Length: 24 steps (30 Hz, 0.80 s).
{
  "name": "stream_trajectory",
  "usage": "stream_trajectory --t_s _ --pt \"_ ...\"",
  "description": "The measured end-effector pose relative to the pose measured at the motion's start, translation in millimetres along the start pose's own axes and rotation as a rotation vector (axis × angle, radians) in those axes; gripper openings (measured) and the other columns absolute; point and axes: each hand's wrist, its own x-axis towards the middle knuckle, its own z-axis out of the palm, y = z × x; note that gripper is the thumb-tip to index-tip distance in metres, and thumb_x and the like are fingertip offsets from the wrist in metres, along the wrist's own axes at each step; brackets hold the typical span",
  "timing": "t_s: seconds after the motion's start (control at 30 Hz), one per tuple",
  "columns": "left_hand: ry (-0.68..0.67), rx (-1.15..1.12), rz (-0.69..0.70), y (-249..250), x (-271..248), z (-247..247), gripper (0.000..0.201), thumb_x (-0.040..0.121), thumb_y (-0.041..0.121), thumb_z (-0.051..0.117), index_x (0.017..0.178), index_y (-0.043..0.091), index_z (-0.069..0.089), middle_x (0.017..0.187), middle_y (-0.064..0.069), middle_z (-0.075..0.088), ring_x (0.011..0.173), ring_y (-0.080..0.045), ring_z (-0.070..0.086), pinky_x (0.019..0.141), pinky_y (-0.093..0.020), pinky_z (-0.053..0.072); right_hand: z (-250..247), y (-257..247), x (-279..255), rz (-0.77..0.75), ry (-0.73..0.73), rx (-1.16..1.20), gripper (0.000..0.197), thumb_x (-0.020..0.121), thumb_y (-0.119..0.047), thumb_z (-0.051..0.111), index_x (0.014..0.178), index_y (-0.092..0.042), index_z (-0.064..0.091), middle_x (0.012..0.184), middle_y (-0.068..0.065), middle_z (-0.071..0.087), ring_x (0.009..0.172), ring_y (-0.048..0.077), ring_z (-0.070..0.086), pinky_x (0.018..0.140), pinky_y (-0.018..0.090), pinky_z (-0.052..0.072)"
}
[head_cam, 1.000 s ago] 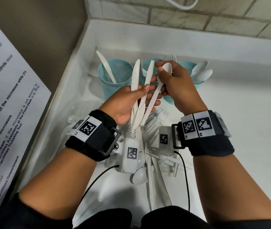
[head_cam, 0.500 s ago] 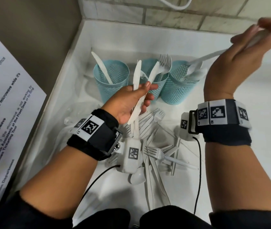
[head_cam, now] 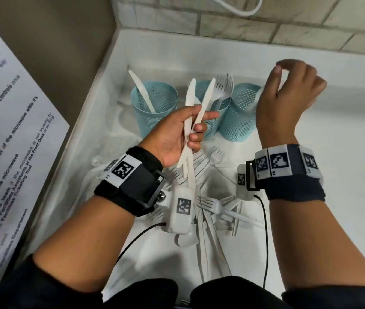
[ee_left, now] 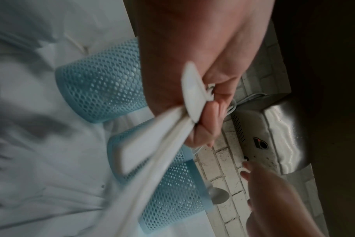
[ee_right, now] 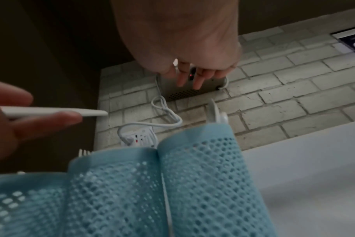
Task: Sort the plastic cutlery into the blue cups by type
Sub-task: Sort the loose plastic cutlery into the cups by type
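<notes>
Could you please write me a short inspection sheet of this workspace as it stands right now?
Surface: white tray set against a brick wall.
Job's things: three blue cups in a row at the back; left cup holds a knife, middle cup holds forks, right cup holds spoons. Loose cutlery lies in a pile near the person.
Clutter: nothing seen.
Hands: left hand grips two knives; right hand hangs above the right cup, fingers loosely curled, holding nothing.
Cables: black wires run from the wrist cameras; a white cord lies along the wall.
Surroundings: printed microwave notice at left; metal appliance on the wall.
</notes>
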Motion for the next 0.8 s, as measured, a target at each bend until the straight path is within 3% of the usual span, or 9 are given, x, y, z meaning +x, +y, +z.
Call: stream_trajectory --t_s 0.1,0.2,0.3,0.37,0.43,0.53,0.67,0.8 --pt "-0.011 -0.046 0.03 0 -1 0 0.033 0.097 0.019 0.034 0.116 0.004 0.056 0.062 0.005 0.047 0.048 -0.003 0.035 0.042 -0.013 0.028 -6 -19 0 -0.09 -0.05 0.24 0.031 0.092 -0.029 0.041 0.096 -0.005 0.061 0.097 0.006 0.06 0.089 0.02 0.05 0.074 0.017 0.031" --pt "-0.003 -0.063 0.07 0 -4 1 0.026 0.098 0.014 0.037 0.11 0.005 0.058 0.068 0.003 0.062 0.052 -0.003 0.044 0.044 -0.012 0.035 -12 -34 -1 -0.073 -0.354 0.395 0.027 0.093 -0.028 0.05 0.09 -0.005 0.065 0.083 0.003 0.065 0.069 0.009 0.055 0.065 0.015 0.04" --pt "-0.018 -0.06 0.098 1 -9 1 0.024 0.097 0.012 0.038 0.108 0.005 0.058 0.075 0.0 0.069 0.055 -0.003 0.05 0.048 -0.011 0.041 -12 -44 -4 -0.05 -0.591 0.316 0.029 0.091 -0.035 0.057 0.104 -0.012 0.067 0.082 -0.005 0.064 0.07 -0.002 0.056 0.064 0.004 0.038" --pt "-0.033 -0.055 0.113 2 -11 2 0.023 0.097 0.011 0.039 0.109 0.004 0.058 0.08 -0.002 0.071 0.058 -0.004 0.056 0.051 -0.012 0.046 -11 -48 -6 0.015 -0.682 0.326 0.039 0.088 -0.039 0.06 0.116 -0.011 0.062 0.084 0.0 0.067 0.074 0.006 0.061 0.071 0.013 0.045" --pt "-0.036 -0.032 0.126 1 -12 2 0.022 0.097 0.011 0.04 0.108 0.004 0.058 0.084 -0.003 0.072 0.06 -0.005 0.061 0.054 -0.013 0.049 -10 -51 -11 0.095 -0.77 0.437 0.043 0.085 -0.03 0.067 0.121 -0.008 0.058 0.075 0.001 0.067 0.063 0.004 0.063 0.07 0.023 0.051" --pt "-0.02 0.007 0.131 0 -13 3 0.023 0.098 0.016 0.04 0.105 0.005 0.06 0.084 -0.004 0.073 0.065 -0.006 0.067 0.058 -0.015 0.053 -11 -52 -13 0.232 -0.803 0.595 0.046 0.082 -0.012 0.07 0.124 -0.008 0.051 0.067 0.0 0.062 0.054 0.002 0.061 0.066 0.02 0.051" --pt "-0.008 0.022 0.114 0 -14 2 0.04 0.1 0.032 0.03 0.107 0.005 0.059 0.085 -0.006 0.073 0.075 -0.013 0.071 0.066 -0.022 0.057 -13 -52 -12 0.26 -0.812 0.573 0.038 0.086 -0.011 0.064 0.122 -0.008 0.05 0.07 0.0 0.058 0.052 -0.001 0.056 0.053 0.012 0.042" --pt "0.023 0.053 0.128 2 -15 -1 0.044 0.099 0.039 0.027 0.106 0.01 0.06 0.091 -0.006 0.073 0.082 -0.018 0.071 0.077 -0.029 0.057 -19 -54 -14 0.239 -0.879 0.594 0.031 0.087 -0.008 0.062 0.114 -0.013 0.048 0.071 0.005 0.058 0.05 0.007 0.055 0.046 0.015 0.043"
